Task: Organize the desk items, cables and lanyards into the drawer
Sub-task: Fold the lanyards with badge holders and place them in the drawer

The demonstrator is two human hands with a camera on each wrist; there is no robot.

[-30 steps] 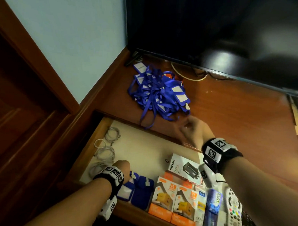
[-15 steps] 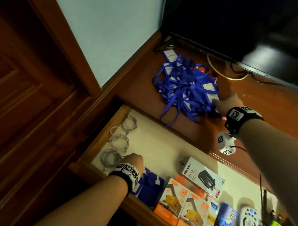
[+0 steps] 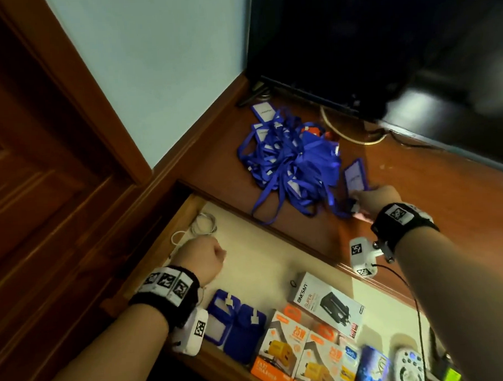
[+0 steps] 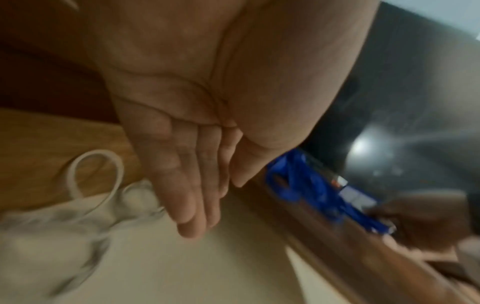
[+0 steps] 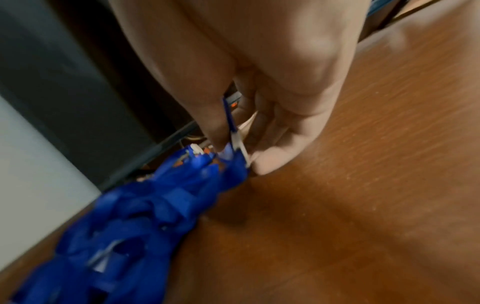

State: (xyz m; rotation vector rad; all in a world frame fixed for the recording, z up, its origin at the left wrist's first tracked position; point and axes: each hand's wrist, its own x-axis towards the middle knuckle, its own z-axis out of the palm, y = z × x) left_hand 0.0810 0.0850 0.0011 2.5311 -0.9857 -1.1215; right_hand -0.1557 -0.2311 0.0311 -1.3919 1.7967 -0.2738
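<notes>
A tangled pile of blue lanyards [image 3: 289,160] with badge holders lies on the wooden desk top [image 3: 432,199] under the TV. My right hand [image 3: 360,204] is at the pile's right edge and pinches a blue badge holder [image 3: 355,177] between thumb and fingers [image 5: 262,164]; the holder stands tilted up, still attached to the pile [image 5: 145,216]. My left hand [image 3: 215,253] hovers inside the open drawer [image 3: 261,247] with fingers [image 4: 192,205] straight and holding nothing, just beside the coiled white cables [image 3: 202,224].
Along the drawer's front lie two blue badge holders [image 3: 236,320], a white charger box [image 3: 327,302], orange charger boxes [image 3: 283,350] and a remote [image 3: 408,368]. A dark TV [image 3: 382,40] stands at the desk's back, with a pale cable [image 3: 343,131] beneath it.
My right hand travelled from the drawer edge to the lanyard pile and has pinched a badge holder, tipping it up. The left hand stayed in the drawer near the cables.
</notes>
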